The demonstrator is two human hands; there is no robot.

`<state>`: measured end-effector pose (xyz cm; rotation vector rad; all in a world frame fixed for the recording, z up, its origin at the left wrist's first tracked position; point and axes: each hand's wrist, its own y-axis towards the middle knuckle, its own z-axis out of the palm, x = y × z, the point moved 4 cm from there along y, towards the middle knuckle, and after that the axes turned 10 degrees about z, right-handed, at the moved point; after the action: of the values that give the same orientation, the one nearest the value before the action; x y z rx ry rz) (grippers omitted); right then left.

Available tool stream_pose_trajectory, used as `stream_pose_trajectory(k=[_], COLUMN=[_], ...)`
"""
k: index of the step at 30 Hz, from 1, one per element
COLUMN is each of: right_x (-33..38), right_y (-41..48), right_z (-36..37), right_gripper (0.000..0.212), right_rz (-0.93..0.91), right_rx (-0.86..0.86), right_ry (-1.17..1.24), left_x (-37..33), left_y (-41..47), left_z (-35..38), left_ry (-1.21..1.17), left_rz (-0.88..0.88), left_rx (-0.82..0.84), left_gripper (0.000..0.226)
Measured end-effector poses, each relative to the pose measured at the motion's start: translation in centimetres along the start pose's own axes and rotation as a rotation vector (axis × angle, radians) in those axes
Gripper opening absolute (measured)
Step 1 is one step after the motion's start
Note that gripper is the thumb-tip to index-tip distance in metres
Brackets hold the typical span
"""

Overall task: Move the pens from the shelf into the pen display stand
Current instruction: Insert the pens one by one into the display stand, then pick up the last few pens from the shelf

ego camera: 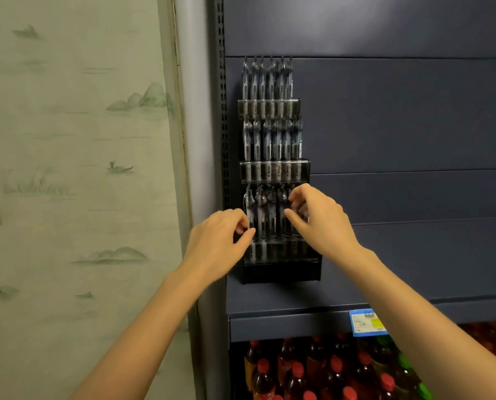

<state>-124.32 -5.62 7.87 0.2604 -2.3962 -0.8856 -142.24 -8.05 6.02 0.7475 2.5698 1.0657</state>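
A black three-tier pen display stand (pixel 281 272) stands on the dark blue shelf (pixel 414 269), against its left end. Clear-barrelled pens fill the top row (pixel 267 79) and middle row (pixel 272 140); several more stand in the bottom row (pixel 265 215). My left hand (pixel 215 243) pinches the leftmost pen of the bottom row between thumb and forefinger. My right hand (pixel 318 220) has its fingers closed around pens at the right side of the same row. The hand hides those pens' lower parts.
A slotted shelf upright (pixel 223 111) and a wall with landscape wallpaper (pixel 82 168) lie to the left. A blue price tag (pixel 366 323) sits on the shelf's front lip. Red-capped drink bottles (pixel 313 370) fill the shelf below.
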Motion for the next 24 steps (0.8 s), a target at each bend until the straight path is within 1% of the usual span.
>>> stream_pose_trajectory(k=[4,8,12,17,24], right_x=[-3.1,-6.7,-10.5,-15.5,-21.4], right_y=[-1.2,-3.0,-5.5,-10.0,-17.2], right_z=[-2.1,-4.9,-9.0,-15.7,-25.3], right_gripper=[0.029,0.036,0.04,0.042,0.04], right_rz=[0.041,0.151,0.288,0.466,0.67], right_rx=[-0.03,-0.027,-0.042,-0.107,-0.199], right_ry=[-0.222,-0.335,-0.444,-0.598,-0.773], left_x=[-3.0,-7.0,-11.9,-19.9,-33.6], left_y=[1.0,2.4,4.4,7.0,8.7], left_z=[1.2,3.1,6.0,10.6,15.0], left_ry=[-0.037,-0.071,-0.157,-0.268,-0.401], left_rz=[0.09,0.215,0.324,0.439,0.639], left_rx=[-0.007,-0.018,0.002,0.064,0.121], left_gripper=[0.014,0.02,0.024,0.027,0.031])
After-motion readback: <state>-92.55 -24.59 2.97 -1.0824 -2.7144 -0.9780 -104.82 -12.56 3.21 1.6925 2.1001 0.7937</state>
